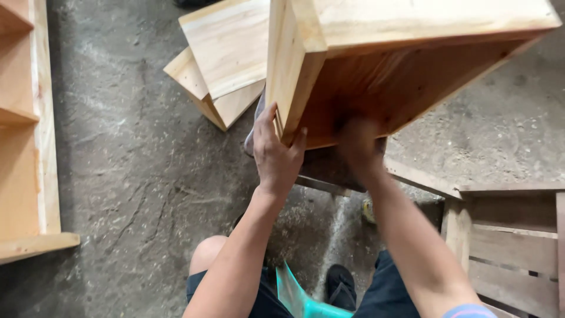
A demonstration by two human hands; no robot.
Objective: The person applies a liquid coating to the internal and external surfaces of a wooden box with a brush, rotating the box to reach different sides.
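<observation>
Left hand [276, 154] clamped on wooden box [376, 65] edge, right hand [359, 147] blurred inside.

"Where was the wooden box [388, 65]?"

"It was up at twelve o'clock, above the floor [135, 171]. The left hand [275, 154] was on its near corner, and the right hand [359, 147] was just to the right, inside it."

"What else was there?"

"Two boards [220, 65] lay at eleven, one on the other. A shelf frame [29, 129] was at nine. A crate [512, 247] sat at four."

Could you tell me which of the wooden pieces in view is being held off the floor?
The open pale wooden box, tilted and gripped by the left hand; the loose boards lie flat on the floor.
</observation>
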